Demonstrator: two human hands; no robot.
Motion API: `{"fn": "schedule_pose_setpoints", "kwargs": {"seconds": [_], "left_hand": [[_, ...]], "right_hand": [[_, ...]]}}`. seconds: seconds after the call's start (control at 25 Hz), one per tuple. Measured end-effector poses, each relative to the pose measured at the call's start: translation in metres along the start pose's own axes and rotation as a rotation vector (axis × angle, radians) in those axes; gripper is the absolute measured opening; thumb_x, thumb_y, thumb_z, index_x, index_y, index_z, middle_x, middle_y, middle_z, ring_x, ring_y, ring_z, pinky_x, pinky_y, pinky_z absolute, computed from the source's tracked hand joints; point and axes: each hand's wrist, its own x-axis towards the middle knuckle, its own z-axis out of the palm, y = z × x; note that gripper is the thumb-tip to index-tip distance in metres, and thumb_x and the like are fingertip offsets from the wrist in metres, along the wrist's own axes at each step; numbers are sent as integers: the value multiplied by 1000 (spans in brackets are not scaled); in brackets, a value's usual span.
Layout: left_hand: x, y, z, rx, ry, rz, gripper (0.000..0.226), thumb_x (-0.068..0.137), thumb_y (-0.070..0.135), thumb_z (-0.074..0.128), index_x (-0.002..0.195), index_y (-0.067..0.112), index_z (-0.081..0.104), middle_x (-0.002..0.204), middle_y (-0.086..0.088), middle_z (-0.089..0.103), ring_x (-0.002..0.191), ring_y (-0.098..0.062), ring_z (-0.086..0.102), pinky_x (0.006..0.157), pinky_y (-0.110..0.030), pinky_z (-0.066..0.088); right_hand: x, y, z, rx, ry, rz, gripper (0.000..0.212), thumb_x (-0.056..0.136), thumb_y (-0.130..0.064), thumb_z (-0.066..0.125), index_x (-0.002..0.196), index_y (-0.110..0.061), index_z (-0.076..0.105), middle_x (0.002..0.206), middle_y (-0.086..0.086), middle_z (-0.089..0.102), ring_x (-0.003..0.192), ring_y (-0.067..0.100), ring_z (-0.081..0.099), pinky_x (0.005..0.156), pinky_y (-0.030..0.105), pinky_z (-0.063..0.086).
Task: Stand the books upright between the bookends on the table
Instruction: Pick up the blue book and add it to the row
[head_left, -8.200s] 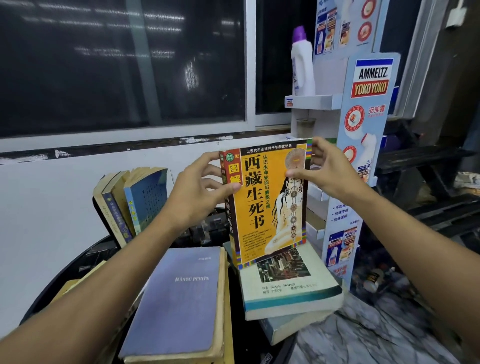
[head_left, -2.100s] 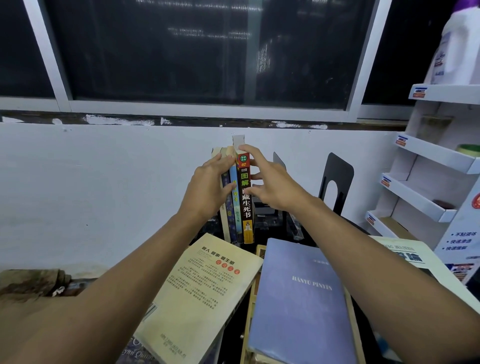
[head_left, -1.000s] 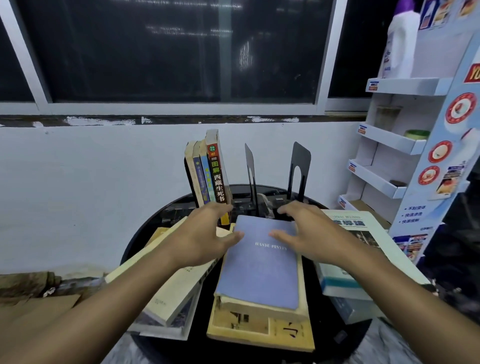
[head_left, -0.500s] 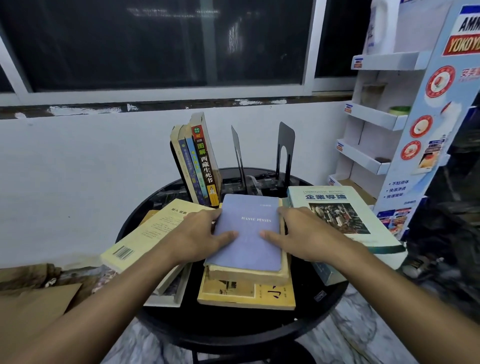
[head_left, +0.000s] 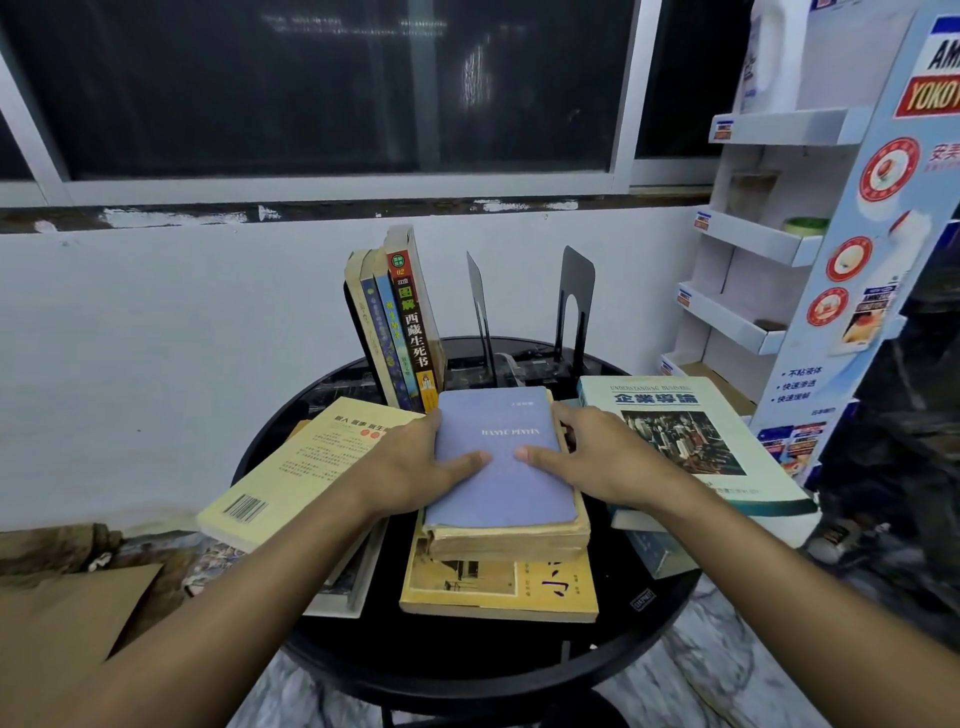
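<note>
- Blue Hanyu Pinyin book (head_left: 501, 467) lies flat atop a yellowed stack (head_left: 498, 582), bench (head_left: 467, 670) centre.
- Left hand (head_left: 415, 467) and right hand (head_left: 597, 460) grip its side edges: fingers curled over the edges, thumbs flat on the cover.
- Cover matte, corners rounded.
- Leaning paperbacks (head_left: 408, 327) just behind; open gap beside thin black metal bookends (head_left: 574, 296).

Left hand (head_left: 413, 467), right hand (head_left: 602, 460), thumbs inward, forearms forward

Several books (head_left: 400, 332) lean upright at centre, left of black bookends (head_left: 575, 296); blue book (head_left: 501, 467) lies flat just below.
</note>
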Motion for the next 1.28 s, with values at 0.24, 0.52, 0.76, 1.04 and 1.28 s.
{"fn": "schedule_pose_setpoints", "kwargs": {"seconds": [0.24, 0.52, 0.76, 1.04, 1.28], "left_hand": [[1, -9, 1, -156, 53, 24, 63, 79, 64, 71, 128, 26, 59, 119, 9, 70, 103, -11, 68, 90, -39, 57], [-5, -7, 2, -367, 254, 119, 73, 67, 46, 90, 131, 26, 62, 121, 17, 71, 110, 5, 65, 95, -33, 57], [-4, 2, -6, -440, 544, 211, 96, 70, 30, 91, 152, 25, 41, 126, 31, 57, 104, 29, 51, 90, -14, 54], [-15, -10, 10, -552, 655, 334, 93, 79, 16, 85, 155, 25, 32, 153, 9, 46, 132, 5, 50, 102, -27, 52], [-5, -19, -14, -570, 503, 292, 106, 72, 30, 86, 158, 25, 25, 140, 11, 51, 126, 2, 52, 95, -14, 51]], "right_hand": [[4, 10, 7, 106, 60, 3, 50, 82, -50, 76, 128, -33, 63, 112, -12, 72, 99, 8, 67, 82, 31, 56], [5, 9, 9, 146, 201, -106, 67, 78, -45, 81, 139, -37, 53, 114, -16, 70, 99, 7, 66, 75, 18, 51], [21, -12, -1, 203, 377, -273, 97, 77, -26, 86, 157, -24, 30, 149, -23, 34, 139, 4, 42, 113, 36, 42], [18, -1, 2, 219, 446, -390, 113, 76, -28, 88, 161, -27, 13, 159, -9, 35, 143, 6, 39, 111, 39, 46], [11, -4, 3, 184, 429, -405, 116, 79, -29, 85, 159, -37, 1, 159, -5, 31, 143, 6, 36, 111, 23, 41]]}}
